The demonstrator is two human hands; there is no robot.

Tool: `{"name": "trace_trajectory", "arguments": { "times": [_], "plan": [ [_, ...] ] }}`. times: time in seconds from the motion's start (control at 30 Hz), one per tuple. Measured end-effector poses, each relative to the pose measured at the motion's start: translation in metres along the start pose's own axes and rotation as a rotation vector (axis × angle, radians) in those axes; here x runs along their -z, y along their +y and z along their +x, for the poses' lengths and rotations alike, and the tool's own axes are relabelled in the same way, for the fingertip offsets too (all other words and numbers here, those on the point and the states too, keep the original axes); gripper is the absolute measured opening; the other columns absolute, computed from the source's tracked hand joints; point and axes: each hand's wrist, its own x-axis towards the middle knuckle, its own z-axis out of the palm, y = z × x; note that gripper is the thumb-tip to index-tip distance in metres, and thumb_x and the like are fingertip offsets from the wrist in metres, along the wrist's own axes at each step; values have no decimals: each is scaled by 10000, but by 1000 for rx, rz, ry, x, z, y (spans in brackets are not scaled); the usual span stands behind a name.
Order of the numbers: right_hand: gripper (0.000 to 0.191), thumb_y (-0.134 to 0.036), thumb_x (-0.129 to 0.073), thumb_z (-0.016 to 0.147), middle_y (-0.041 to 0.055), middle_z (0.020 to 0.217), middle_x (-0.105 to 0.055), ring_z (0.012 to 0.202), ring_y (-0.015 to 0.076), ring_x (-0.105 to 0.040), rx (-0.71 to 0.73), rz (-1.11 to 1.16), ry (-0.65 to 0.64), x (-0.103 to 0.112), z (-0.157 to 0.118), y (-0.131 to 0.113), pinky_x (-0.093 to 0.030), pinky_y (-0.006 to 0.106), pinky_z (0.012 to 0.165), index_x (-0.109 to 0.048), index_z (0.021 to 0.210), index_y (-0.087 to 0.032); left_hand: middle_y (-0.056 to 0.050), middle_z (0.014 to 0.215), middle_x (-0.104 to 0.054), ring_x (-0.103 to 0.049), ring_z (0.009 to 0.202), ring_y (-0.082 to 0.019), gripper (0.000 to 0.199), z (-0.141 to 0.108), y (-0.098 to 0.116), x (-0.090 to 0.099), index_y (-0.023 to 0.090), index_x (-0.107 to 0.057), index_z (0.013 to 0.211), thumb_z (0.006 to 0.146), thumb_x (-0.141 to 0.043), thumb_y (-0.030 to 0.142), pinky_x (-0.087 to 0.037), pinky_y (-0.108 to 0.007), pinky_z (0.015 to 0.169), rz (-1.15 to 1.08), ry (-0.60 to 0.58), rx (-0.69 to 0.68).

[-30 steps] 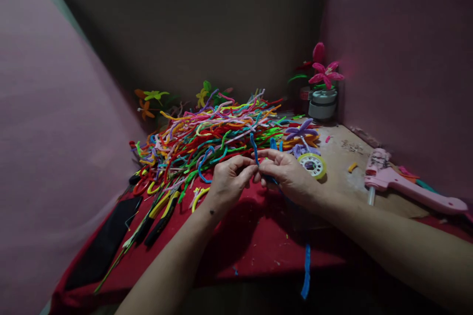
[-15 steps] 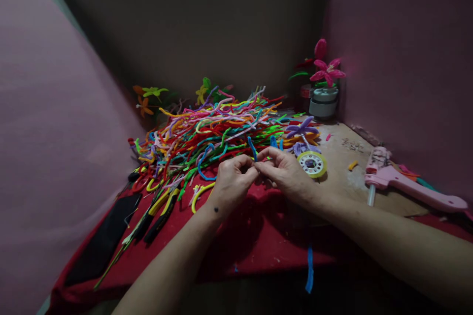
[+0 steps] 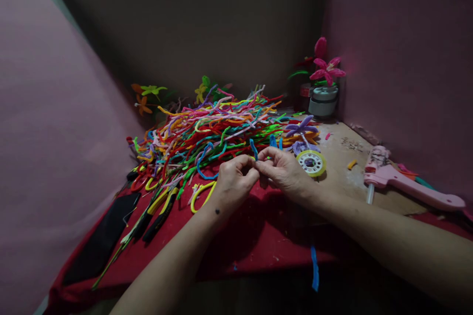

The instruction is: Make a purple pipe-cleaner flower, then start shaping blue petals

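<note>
My left hand (image 3: 236, 179) and my right hand (image 3: 283, 170) meet over the red cloth, fingertips pinched together. Between them a short blue fuzzy stem (image 3: 253, 149) sticks up, its lower end hidden by the fingers. Just behind the hands lies a large pile of coloured fuzzy stems (image 3: 221, 128). A curved blue stem (image 3: 201, 162) rests left of my left hand. Beside my right hand are a yellow-rimmed spool (image 3: 311, 163) and a purple fuzzy flower (image 3: 301, 128). Another blue strip (image 3: 315, 268) hangs below my right forearm.
A pink glue gun (image 3: 410, 182) lies on a board (image 3: 336, 192) at the right. Pliers (image 3: 160, 214) and a black flat object (image 3: 101, 238) are at the left. A pink flower (image 3: 328, 70) stands in a grey pot (image 3: 323, 103) at the back, near pink side walls.
The upright blue stem between my fingers has tilted and shifted slightly right. The hanging blue strip has swung a little to the right. Both hands keep nearly the same place.
</note>
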Motion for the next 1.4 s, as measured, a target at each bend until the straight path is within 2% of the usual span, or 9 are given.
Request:
{"name": "trace_trajectory", "arguments": {
  "times": [0.2, 0.4, 0.63, 0.77, 0.9, 0.97, 1.07, 1.27, 1.4],
  "plan": [
    [194, -334, -525, 771, -60, 438, -510, 350, 52, -383, -31, 174, -20, -2, 2, 3, -246, 167, 352, -423, 703, -183, 7, 625, -597, -504, 586, -97, 138, -4, 4, -1, 159, -590, 652, 705, -463, 146, -389, -206, 591, 184, 133, -114],
    [154, -298, -509, 783, -55, 458, -550, 332, 45, -364, -57, 295, -17, -4, 1, 5, -229, 160, 344, -405, 747, -190, 41, 483, -539, -377, 418, -59, 71, -2, 8, 3, 149, -553, 624, 662, -494, 140, -310, -179, 424, -110, 99, 115],
    [164, -312, -529, 781, 3, 573, -627, 392, 64, -477, -93, 325, -68, -3, -2, 5, -285, 145, 329, -439, 794, -175, 42, 493, -505, -371, 396, -57, 81, -5, 10, 12, 145, -558, 719, 704, -525, 217, -285, -185, 399, -251, 29, 176],
    [190, -298, -585, 737, 6, 612, -628, 449, 93, -534, -127, 339, -16, -1, -1, 3, -396, 184, 367, -448, 798, -181, 38, 545, -491, -414, 455, -76, 143, -17, 5, 37, 164, -572, 764, 757, -493, 284, -332, -198, 459, 28, -10, 152],
    [175, -252, -630, 691, -41, 577, -551, 431, 56, -480, -114, 353, 60, 0, 0, 1, -418, 190, 411, -483, 733, -166, -37, 766, -593, -534, 686, -156, 201, -37, -15, 63, 189, -575, 765, 796, -445, 339, -376, -257, 617, 692, -106, 80],
    [171, -244, -642, 677, -53, 571, -519, 427, 45, -453, -116, 346, 79, 0, 1, 1, -399, 185, 409, -497, 719, -164, -61, 836, -591, -543, 739, -186, 182, -45, -28, 68, 193, -555, 795, 796, -440, 335, -367, -277, 630, 965, -174, 109],
    [169, -243, -641, 670, -60, 558, -496, 430, 48, -433, -123, 333, 88, -1, 2, 3, -388, 198, 420, -496, 713, -168, -81, 902, -585, -555, 765, -198, 155, -50, -44, 65, 193, -519, 858, 800, -425, 301, -353, -276, 602, 1118, -239, 190],
    [179, -222, -643, 642, -54, 558, -489, 446, 54, -423, -110, 326, 135, 3, 5, 7, -341, 210, 429, -481, 699, -171, -46, 729, -573, -520, 621, -168, 155, -42, -40, 71, 185, -510, 827, 775, -365, 206, -314, -261, 545, 1015, -308, 353],
    [180, -212, -641, 629, -44, 569, -495, 453, 57, -423, -143, 322, 155, 5, 6, 5, -319, 217, 431, -484, 707, -173, -14, 737, -569, -514, 681, -151, 166, -44, -27, 88, 175, -542, 823, 700, -431, 186, -349, -238, 581, 654, -388, 325]
  ]
}}
